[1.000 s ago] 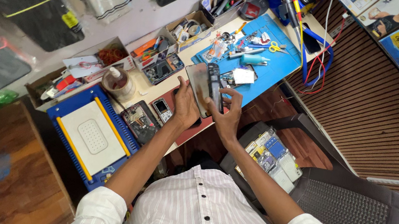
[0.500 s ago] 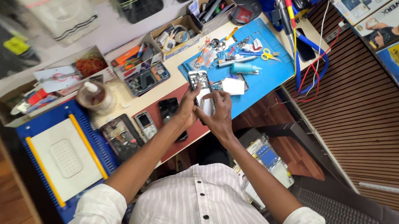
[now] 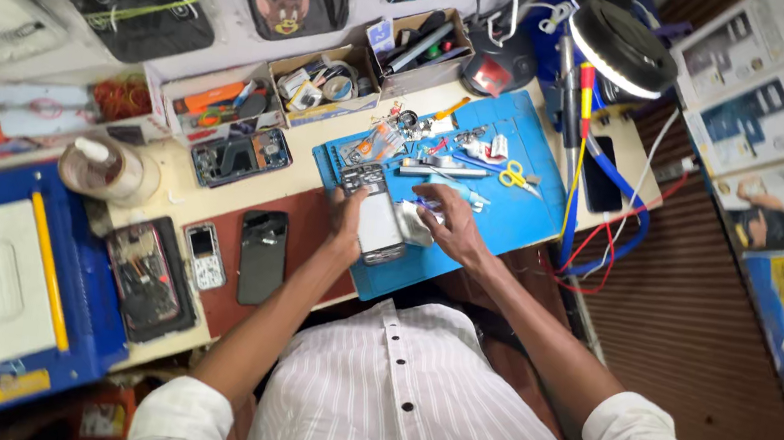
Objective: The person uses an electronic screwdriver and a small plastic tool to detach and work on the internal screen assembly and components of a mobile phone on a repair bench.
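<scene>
An opened phone with a silvery inside lies upright on the blue work mat in the head view. My left hand grips its left edge. My right hand sits just right of it, fingers pinched on a small crumpled silvery piece touching the phone's right side. A thin blue tool lies under the right fingers; whether they hold it is unclear.
Yellow scissors, screws and small tools litter the mat's far side. A black phone, a small keypad phone and a stripped phone lie left. A blue machine, cardboard tool boxes, ring lamp and cables surround them.
The phone came down from mid-air onto the blue mat. My right hand slid off its face to its right side. The camera view shifted left and closer.
</scene>
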